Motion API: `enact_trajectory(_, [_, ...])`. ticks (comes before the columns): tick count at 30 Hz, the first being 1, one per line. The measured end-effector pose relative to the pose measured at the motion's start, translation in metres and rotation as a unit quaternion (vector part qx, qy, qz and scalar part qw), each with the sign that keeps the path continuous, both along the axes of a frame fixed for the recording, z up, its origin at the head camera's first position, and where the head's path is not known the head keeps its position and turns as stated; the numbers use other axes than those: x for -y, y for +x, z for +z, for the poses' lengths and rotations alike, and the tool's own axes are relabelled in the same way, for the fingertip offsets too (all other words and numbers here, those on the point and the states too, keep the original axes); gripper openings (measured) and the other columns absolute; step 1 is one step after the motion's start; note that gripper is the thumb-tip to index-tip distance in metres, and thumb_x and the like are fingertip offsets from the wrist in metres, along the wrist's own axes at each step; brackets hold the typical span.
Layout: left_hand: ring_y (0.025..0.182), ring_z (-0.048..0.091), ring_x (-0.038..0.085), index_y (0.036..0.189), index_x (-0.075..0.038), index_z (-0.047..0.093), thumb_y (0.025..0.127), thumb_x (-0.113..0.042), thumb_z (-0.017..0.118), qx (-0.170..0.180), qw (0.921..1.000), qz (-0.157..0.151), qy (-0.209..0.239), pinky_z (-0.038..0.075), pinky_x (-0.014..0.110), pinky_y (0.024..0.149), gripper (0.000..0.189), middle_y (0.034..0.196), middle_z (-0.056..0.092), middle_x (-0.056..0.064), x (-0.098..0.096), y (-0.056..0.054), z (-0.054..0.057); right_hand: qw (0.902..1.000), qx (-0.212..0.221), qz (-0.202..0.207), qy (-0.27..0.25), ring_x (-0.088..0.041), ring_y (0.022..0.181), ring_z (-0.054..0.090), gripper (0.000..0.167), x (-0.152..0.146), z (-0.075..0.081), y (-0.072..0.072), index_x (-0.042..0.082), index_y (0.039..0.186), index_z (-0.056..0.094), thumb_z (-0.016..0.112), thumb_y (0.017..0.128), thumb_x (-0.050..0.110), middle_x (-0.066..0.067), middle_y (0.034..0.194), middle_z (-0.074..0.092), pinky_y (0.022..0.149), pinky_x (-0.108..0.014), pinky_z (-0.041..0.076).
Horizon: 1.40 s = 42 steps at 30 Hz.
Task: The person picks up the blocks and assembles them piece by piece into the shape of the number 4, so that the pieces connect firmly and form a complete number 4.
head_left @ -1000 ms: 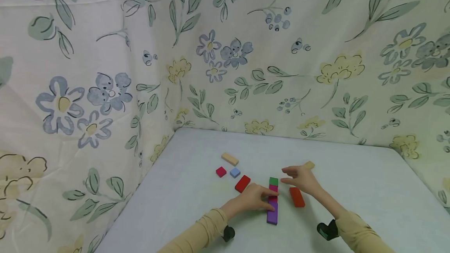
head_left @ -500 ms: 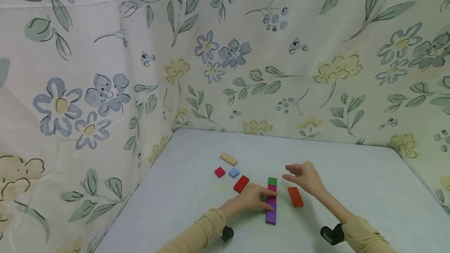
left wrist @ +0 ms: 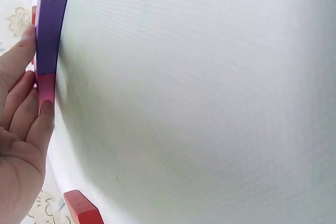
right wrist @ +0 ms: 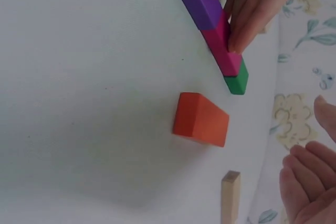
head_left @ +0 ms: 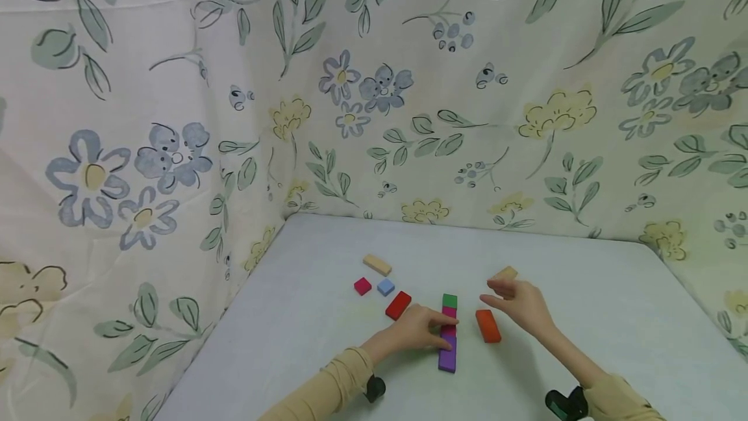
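A straight row on the white table has a purple block (head_left: 447, 360), a pink block (right wrist: 222, 45) and a small green block (head_left: 449, 300) end to end. My left hand (head_left: 413, 330) rests on this row. Its thumb touches the purple block and its fingers lie across the pink one. To the right of the row, my right hand (head_left: 521, 304) hovers with fingers loosely extended and nothing in them. An orange block (head_left: 488, 326) lies between that hand and the row. Partly behind the right fingertips is a light wooden block (head_left: 506, 272).
Left of the row lie a red block (head_left: 398, 305), a small blue block (head_left: 386, 287), a small crimson block (head_left: 362, 286) and a light wooden block (head_left: 377, 264). Floral cloth (head_left: 374, 167) hangs around the back and left edges of the table (head_left: 327, 239).
My right hand has drawn away from the green end of the row, to the right. The left hand stays in place on the blocks. The head view has shifted slightly.
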<state>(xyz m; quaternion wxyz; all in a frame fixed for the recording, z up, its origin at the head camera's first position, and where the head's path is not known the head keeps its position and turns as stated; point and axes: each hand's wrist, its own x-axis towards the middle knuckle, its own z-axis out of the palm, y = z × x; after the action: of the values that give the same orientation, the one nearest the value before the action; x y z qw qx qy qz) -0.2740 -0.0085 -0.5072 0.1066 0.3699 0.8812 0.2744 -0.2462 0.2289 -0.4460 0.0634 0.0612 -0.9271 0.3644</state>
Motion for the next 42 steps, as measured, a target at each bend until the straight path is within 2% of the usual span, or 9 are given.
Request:
enact_trajectory(7, [0.112, 0.058, 0.001, 0.126, -0.028, 0.063, 0.079, -0.035, 0.075, -0.009, 0.9999, 0.0, -0.004, 0.047, 0.015, 0.089, 0.049, 0.125, 0.064, -0.01, 0.0, 0.001, 0.001, 0.9986, 0.046, -0.024, -0.006, -0.037, 0.103, 0.065, 0.051, -0.006, -0.018, 0.01, -0.005, 0.116, 0.064, 0.073, 0.082, 0.033, -0.022, 0.113, 0.067, 0.081, -0.042, 0.056])
enact_trajectory(13, [0.115, 0.057, 0.002, 0.126, -0.026, 0.062, 0.08, -0.035, 0.075, -0.018, 0.9998, -0.004, -0.011, 0.047, 0.016, 0.09, 0.049, 0.126, 0.063, -0.009, 0.0, 0.001, 0.005, 0.997, 0.064, -0.043, -0.008, -0.037, 0.1, 0.066, 0.046, -0.007, -0.035, 0.017, -0.004, 0.112, 0.066, 0.075, 0.081, 0.027, -0.023, 0.109, 0.068, 0.081, -0.044, 0.055])
enact_trajectory(19, [0.114, 0.057, 0.001, 0.127, -0.027, 0.062, 0.08, -0.036, 0.074, -0.016, 0.9998, -0.003, -0.014, 0.046, 0.015, 0.088, 0.049, 0.126, 0.063, -0.009, 0.001, 0.0, 0.004, 0.9955, 0.072, -0.06, 0.013, -0.034, 0.094, 0.068, 0.048, -0.006, -0.045, 0.022, -0.005, 0.11, 0.067, 0.076, 0.078, 0.03, -0.021, 0.104, 0.07, 0.078, -0.044, 0.055])
enact_trajectory(24, [0.113, 0.057, 0.001, 0.127, -0.026, 0.062, 0.081, -0.035, 0.074, -0.019, 0.9998, -0.004, -0.01, 0.046, 0.014, 0.088, 0.049, 0.126, 0.063, -0.009, 0.002, 0.0, 0.004, 0.9957, 0.061, -0.066, 0.024, -0.026, 0.088, 0.068, 0.052, -0.001, -0.051, 0.027, -0.002, 0.11, 0.068, 0.078, 0.075, 0.035, -0.015, 0.099, 0.073, 0.07, -0.034, 0.051])
enact_trajectory(28, [0.114, 0.058, 0.002, 0.127, -0.024, 0.062, 0.081, -0.033, 0.074, -0.02, 0.9998, -0.003, -0.008, 0.046, 0.015, 0.089, 0.048, 0.126, 0.063, -0.007, 0.002, 0.0, 0.004, 0.9956, 0.051, -0.066, 0.041, -0.018, 0.077, 0.06, 0.057, 0.003, -0.053, 0.028, -0.004, 0.111, 0.067, 0.078, 0.075, 0.039, -0.018, 0.103, 0.071, 0.06, -0.025, 0.042])
enact_trajectory(31, [0.113, 0.058, 0.002, 0.128, -0.024, 0.061, 0.081, -0.033, 0.074, -0.018, 0.9998, -0.003, -0.008, 0.046, 0.015, 0.088, 0.049, 0.127, 0.063, -0.007, 0.002, 0.001, 0.004, 0.9953, 0.05, -0.066, 0.051, -0.015, 0.072, 0.051, 0.06, 0.006, -0.054, 0.027, -0.005, 0.112, 0.066, 0.078, 0.074, 0.04, -0.021, 0.108, 0.069, 0.06, -0.025, 0.04])
enact_trajectory(33, [0.113, 0.058, 0.002, 0.128, -0.025, 0.061, 0.081, -0.033, 0.074, -0.019, 0.9998, -0.004, -0.008, 0.046, 0.015, 0.088, 0.049, 0.126, 0.063, -0.008, 0.002, 0.001, 0.004, 0.9951, 0.044, -0.066, 0.058, -0.015, 0.072, 0.05, 0.06, 0.008, -0.056, 0.027, -0.005, 0.112, 0.066, 0.079, 0.073, 0.039, -0.022, 0.109, 0.069, 0.062, -0.025, 0.041])
enact_trajectory(39, [0.112, 0.057, 0.001, 0.128, -0.027, 0.061, 0.081, -0.035, 0.074, -0.007, 0.9999, -0.002, -0.007, 0.046, 0.014, 0.088, 0.05, 0.126, 0.063, -0.009, 0.001, 0.001, 0.003, 0.9945, 0.032, -0.071, 0.069, -0.018, 0.079, 0.06, 0.055, 0.011, -0.061, 0.027, -0.003, 0.113, 0.067, 0.081, 0.071, 0.03, -0.022, 0.107, 0.069, 0.067, -0.034, 0.048])
enact_trajectory(42, [0.112, 0.057, 0.001, 0.128, -0.028, 0.061, 0.08, -0.035, 0.074, -0.004, 1.0, 0.0, -0.007, 0.046, 0.015, 0.087, 0.05, 0.126, 0.063, -0.01, 0.001, 0.001, 0.003, 0.9946, 0.031, -0.076, 0.063, -0.018, 0.079, 0.062, 0.052, 0.011, -0.061, 0.028, -0.002, 0.113, 0.067, 0.081, 0.072, 0.026, -0.02, 0.104, 0.07, 0.067, -0.033, 0.048])
